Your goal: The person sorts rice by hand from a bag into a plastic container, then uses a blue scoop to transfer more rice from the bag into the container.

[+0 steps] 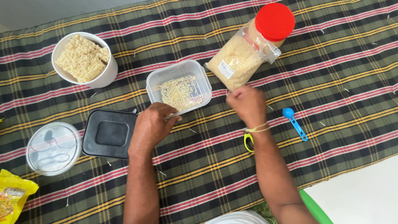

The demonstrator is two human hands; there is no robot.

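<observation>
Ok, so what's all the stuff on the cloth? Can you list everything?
cloth: one, green plaid with red and yellow stripes, under everything
tub: one, white, round, top left, full of dry noodle blocks
box: one, clear, square, centre, some broken noodles inside
bag: one, clear, pale grains, top centre
jar: one, red lid, top right, against the bag
square lid: one, black, left of centre
round lid: one, clear, far left
packet: one, yellow, bottom left corner
spoon: one, blue, right
scissors: yellow handle only, partly hidden under the right wrist
left hand: at the box's near edge
right hand: closed in a fist, below the bag
</observation>
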